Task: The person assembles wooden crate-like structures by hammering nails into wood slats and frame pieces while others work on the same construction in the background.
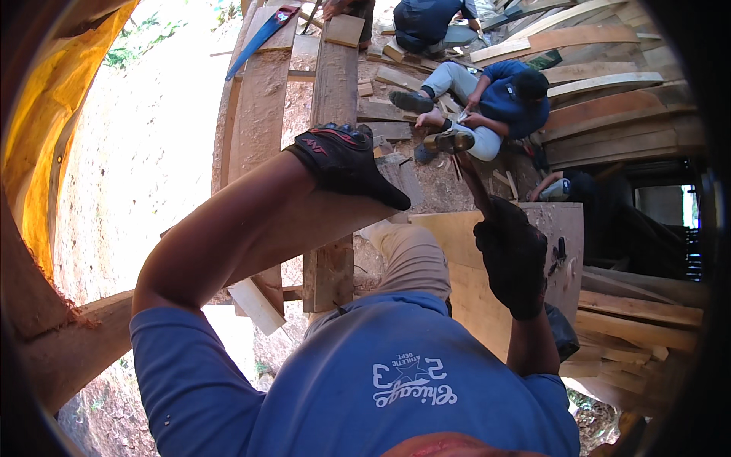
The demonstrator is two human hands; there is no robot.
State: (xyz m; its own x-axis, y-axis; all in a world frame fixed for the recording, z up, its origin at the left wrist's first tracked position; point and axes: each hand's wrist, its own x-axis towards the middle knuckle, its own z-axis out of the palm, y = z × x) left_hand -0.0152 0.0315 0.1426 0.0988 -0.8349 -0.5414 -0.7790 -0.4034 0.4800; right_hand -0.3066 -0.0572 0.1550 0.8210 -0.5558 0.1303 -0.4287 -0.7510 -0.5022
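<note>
My left hand (341, 161), in a black glove with red marks, is above a long wooden beam (335, 84). Its thumb stretches out to the right; the other fingers are hidden behind the back of the hand, so whether they grip anything is unclear. My right hand (510, 259), also gloved in black, is closed around a slim brown wooden handle (475, 185). That handle points up and away; I cannot make out a tool head at its far end. Below the right hand is a broad pale wooden panel (472, 247).
Another beam (259, 114) runs along the left, with a blue-bladed handsaw (263, 39) at its far end. A co-worker (506, 99) sits on the ground ahead; other people are farther back. Curved planks (601, 76) are stacked at right, with offcuts (384, 110) scattered around.
</note>
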